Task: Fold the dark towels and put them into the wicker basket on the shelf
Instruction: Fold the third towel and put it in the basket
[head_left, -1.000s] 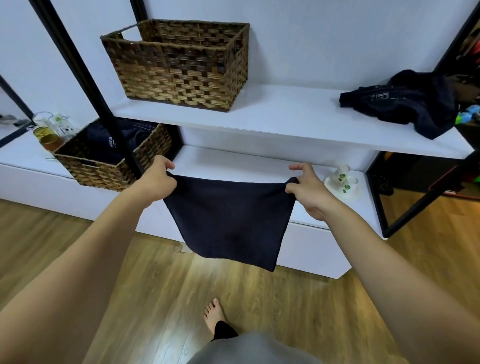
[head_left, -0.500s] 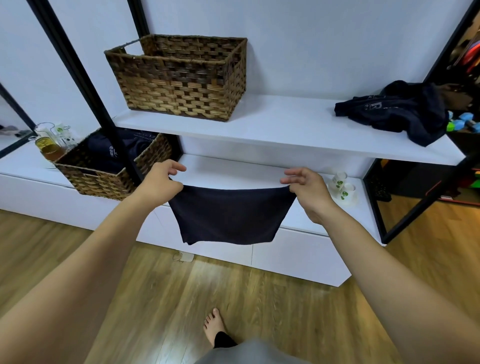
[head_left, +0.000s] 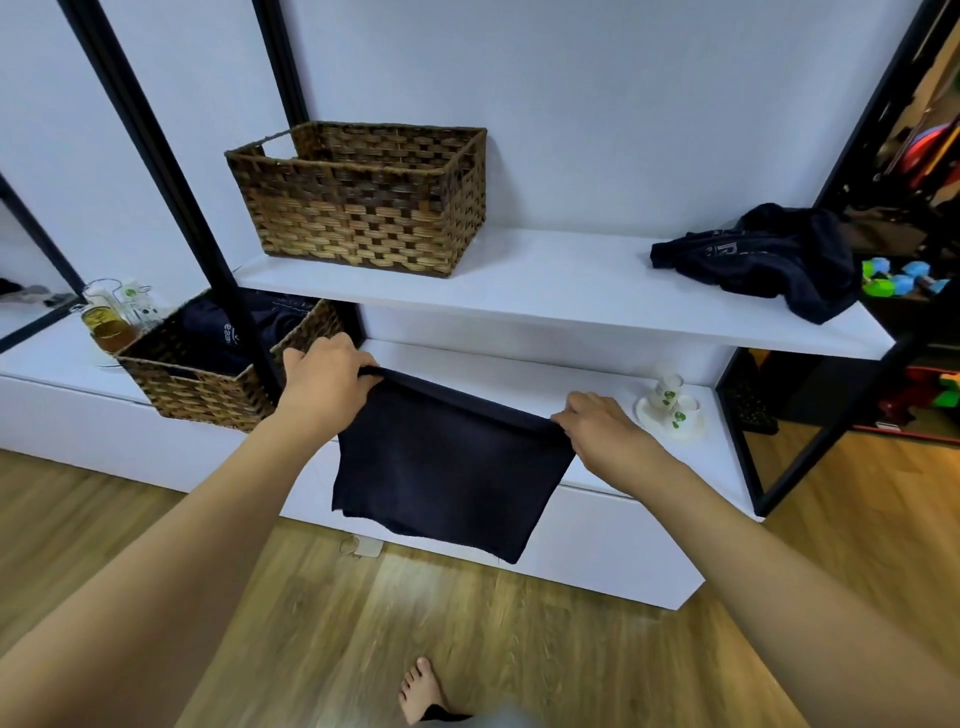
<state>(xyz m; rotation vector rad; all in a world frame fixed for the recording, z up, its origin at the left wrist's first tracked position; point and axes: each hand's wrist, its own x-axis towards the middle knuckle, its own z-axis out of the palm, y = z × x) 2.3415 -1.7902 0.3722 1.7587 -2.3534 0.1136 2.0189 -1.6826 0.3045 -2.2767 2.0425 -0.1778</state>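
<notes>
A dark navy towel (head_left: 447, 478) hangs folded in front of the lower white ledge, held by its top edge. My left hand (head_left: 324, 382) grips its left corner and my right hand (head_left: 597, 426) pinches its right corner. The wicker basket (head_left: 363, 197) stands on the upper white shelf (head_left: 571, 291), up and left of my hands; its inside is hidden. A crumpled pile of dark towels (head_left: 763, 260) lies at the right end of that shelf.
A second wicker basket (head_left: 208, 374) holding dark cloth sits on the lower ledge at left, behind a black post (head_left: 171, 171). Glass jars (head_left: 109, 317) stand beside it. Small white cups (head_left: 670, 405) sit on the ledge near my right hand. Wooden floor and my bare foot (head_left: 421, 686) lie below.
The towel's lower half swung up and has dropped back down, hanging shorter than one second ago. Both hands kept hold of the top corners and my right hand sank a little.
</notes>
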